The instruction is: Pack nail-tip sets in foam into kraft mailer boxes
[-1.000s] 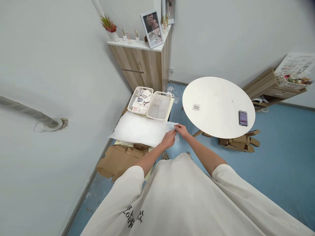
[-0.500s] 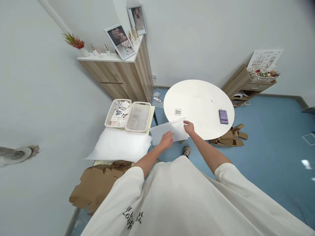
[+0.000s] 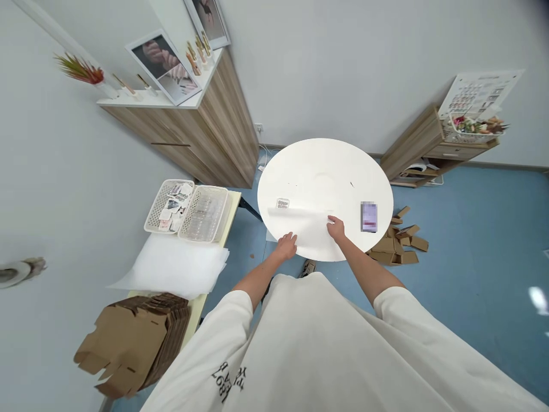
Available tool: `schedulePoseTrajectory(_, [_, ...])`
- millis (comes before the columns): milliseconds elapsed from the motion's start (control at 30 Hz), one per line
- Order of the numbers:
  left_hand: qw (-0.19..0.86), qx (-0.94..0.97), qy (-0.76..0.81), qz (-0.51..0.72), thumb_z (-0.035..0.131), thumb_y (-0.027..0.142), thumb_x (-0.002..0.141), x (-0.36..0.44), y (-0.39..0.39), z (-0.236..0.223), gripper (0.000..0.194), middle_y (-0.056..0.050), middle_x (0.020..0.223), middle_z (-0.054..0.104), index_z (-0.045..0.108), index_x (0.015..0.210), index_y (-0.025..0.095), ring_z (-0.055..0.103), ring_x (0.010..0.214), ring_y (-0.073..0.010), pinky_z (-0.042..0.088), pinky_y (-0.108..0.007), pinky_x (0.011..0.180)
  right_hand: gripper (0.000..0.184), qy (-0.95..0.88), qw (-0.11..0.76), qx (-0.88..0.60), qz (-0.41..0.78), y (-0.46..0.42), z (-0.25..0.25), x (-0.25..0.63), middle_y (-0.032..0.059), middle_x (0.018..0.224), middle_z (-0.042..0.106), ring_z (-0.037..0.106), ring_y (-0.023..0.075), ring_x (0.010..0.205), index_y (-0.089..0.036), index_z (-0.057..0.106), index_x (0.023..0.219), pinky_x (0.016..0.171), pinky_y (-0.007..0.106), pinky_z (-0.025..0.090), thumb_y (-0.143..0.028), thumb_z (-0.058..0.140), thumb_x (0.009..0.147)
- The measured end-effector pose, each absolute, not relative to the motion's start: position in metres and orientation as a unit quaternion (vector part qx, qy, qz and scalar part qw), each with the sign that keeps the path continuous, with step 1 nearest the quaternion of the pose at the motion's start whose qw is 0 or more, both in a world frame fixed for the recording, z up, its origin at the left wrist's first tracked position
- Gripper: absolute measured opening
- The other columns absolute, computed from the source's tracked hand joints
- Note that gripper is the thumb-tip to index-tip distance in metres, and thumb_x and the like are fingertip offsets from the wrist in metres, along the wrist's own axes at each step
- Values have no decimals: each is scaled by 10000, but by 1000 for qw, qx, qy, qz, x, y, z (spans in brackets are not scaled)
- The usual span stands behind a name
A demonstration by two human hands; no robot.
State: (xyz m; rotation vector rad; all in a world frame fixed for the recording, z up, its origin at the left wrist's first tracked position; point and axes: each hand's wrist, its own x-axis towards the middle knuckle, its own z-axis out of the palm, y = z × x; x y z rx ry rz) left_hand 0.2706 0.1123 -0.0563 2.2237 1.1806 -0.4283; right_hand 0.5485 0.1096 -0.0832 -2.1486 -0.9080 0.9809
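A thin, translucent white sheet of packing foam point(image 3: 306, 229) lies over the front part of the round white table point(image 3: 326, 163). My left hand point(image 3: 286, 246) is closed on its near left part, at the table's front edge. Its right end is pinched in my right hand point(image 3: 335, 230), thumb and fingers together. Just behind the sheet's far edge sits a small clear case point(image 3: 282, 203) holding several round grey pieces. A purple pixelated item point(image 3: 369, 217) rests on the tabletop, right of my right hand.
Left of me, a side table holds two white baskets point(image 3: 165, 206), a stack of foam sheets point(image 3: 171, 266) and flattened cardboard boxes point(image 3: 128, 343). More cardboard point(image 3: 397, 243) lies on the floor at the right. A wooden cabinet point(image 3: 227, 120) stands behind.
Both hands have brought the foam sheet from the gap beside the round table onto its front part. My view has shifted right, and the side table now sits farther left.
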Motion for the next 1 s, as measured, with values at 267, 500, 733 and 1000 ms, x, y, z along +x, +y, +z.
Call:
schedulePoseTrajectory(267, [297,821,448,-191,418,277,962,296,105,-72,583,-152,1658,250,332,1534,198,289,1497,-335,310,-494,1168,525,-499,125,-810,281,100,-83,576,132,1587,373,423,336,1392,-183,595,1379,1115,476,405,-229,491,866])
schedulePoseTrajectory(500, [307,818,440,-205,458,285,931,296,106,-75,584,-160,1653,241,373,1501,186,286,1495,-336,312,-484,1171,559,-679,-56,-647,344,90,-80,556,96,1646,302,288,284,1489,-204,500,1472,1168,439,300,-207,467,913])
schedulePoseTrajectory(733, [301,839,397,-217,483,296,914,297,117,-68,595,-162,1661,220,384,1489,176,272,1505,-325,300,-474,1181,609,-695,-131,-640,300,79,-84,555,108,1670,238,239,312,1503,-200,432,1511,1167,482,270,-181,450,903])
schedulePoseTrajectory(1000, [276,864,376,-192,423,233,931,313,139,-66,529,-157,1646,258,415,1458,185,309,1480,-318,332,-488,1152,537,-620,-107,-724,283,66,-82,561,197,1494,425,436,347,1308,-131,461,1440,1039,469,401,-143,396,907])
